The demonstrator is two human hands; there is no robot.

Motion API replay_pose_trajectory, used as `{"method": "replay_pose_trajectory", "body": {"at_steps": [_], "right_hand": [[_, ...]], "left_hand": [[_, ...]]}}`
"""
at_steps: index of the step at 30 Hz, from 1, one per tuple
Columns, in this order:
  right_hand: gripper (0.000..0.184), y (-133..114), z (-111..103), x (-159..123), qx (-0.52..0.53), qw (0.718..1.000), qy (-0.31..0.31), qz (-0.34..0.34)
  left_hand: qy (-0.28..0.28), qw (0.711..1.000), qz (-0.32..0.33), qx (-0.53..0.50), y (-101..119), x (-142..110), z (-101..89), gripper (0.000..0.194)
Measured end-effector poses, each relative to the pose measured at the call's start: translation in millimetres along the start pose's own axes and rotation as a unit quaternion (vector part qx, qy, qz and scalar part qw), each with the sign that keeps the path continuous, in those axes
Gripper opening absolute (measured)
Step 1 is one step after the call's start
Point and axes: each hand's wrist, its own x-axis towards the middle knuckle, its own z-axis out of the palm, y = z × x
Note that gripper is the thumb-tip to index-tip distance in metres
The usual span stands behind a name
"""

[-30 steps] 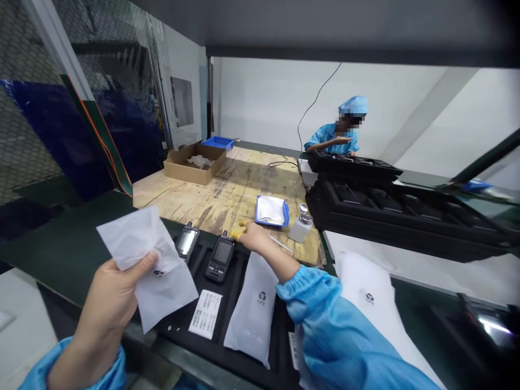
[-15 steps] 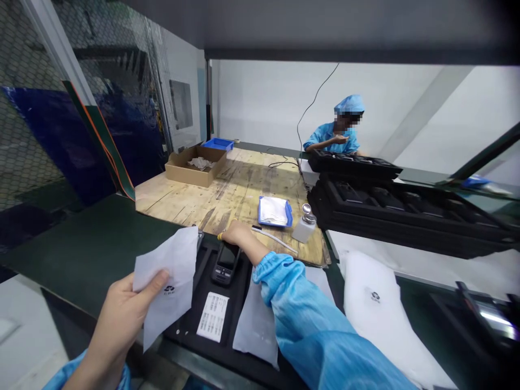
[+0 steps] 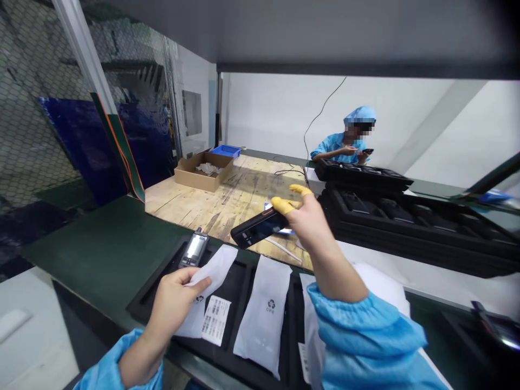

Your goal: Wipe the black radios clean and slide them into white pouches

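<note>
My left hand (image 3: 174, 300) pinches a white translucent plastic bag (image 3: 217, 265) with a recycling mark, over the near side of a black foam tray (image 3: 142, 295). My right hand (image 3: 306, 219), with yellow finger cots, grips a black handheld radio-like device (image 3: 258, 228) tilted in the air above the tray's far edge. Another such device, its screen lit (image 3: 195, 248), lies in the tray's left slot. A white label sheet (image 3: 217, 319) with barcodes rests beside the left hand. A filled white bag (image 3: 266, 314) lies in the slot to its right.
Black foam trays (image 3: 406, 227) with devices are stacked at the right. A cardboard box (image 3: 203, 170) and blue bin (image 3: 226, 151) stand on the wooden board (image 3: 252, 184). A co-worker (image 3: 349, 138) sits at the back, holding a device. A shelf (image 3: 309, 38) hangs overhead.
My right hand has lifted the black device out of the tray and moved it up and right. My left hand has shifted right with the bag. The co-worker now holds up a device.
</note>
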Motion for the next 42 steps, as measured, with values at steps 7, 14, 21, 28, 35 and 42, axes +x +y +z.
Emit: {"method": "replay_pose_trajectory", "body": {"at_steps": [7, 14, 21, 28, 35, 42], "right_hand": [[0.069, -47.0, -22.6, -14.6, 0.15, 0.988, -0.042, 0.019], [0.061, -52.0, -19.4, -21.7, 0.083, 0.995, -0.027, -0.044], [0.065, -53.6, -10.8, -44.0, -0.096, 0.992, -0.027, -0.08], [0.068, -62.3, 8.6, -61.7, -0.185, 0.974, -0.063, -0.113], [0.072, -53.6, 13.4, -57.8, -0.123, 0.974, -0.108, -0.155], [0.073, -8.9, 7.3, -59.2, 0.124, 0.968, -0.216, 0.015]], "left_hand": [[-0.016, 0.999, 0.016, 0.044, 0.6, -1.5, 13.1, 0.045], [-0.015, 0.995, 0.046, 0.089, 3.9, -5.6, 19.2, 0.042], [-0.003, 0.993, 0.075, 0.087, 9.3, -7.1, 26.1, 0.039], [-0.026, 0.991, 0.11, 0.07, 22.2, -8.7, 35.2, 0.038], [0.005, 0.994, 0.104, 0.039, 28.1, 9.4, 36.1, 0.046], [-0.063, 0.966, -0.001, -0.25, 32.1, 4.0, 43.9, 0.064]]}}
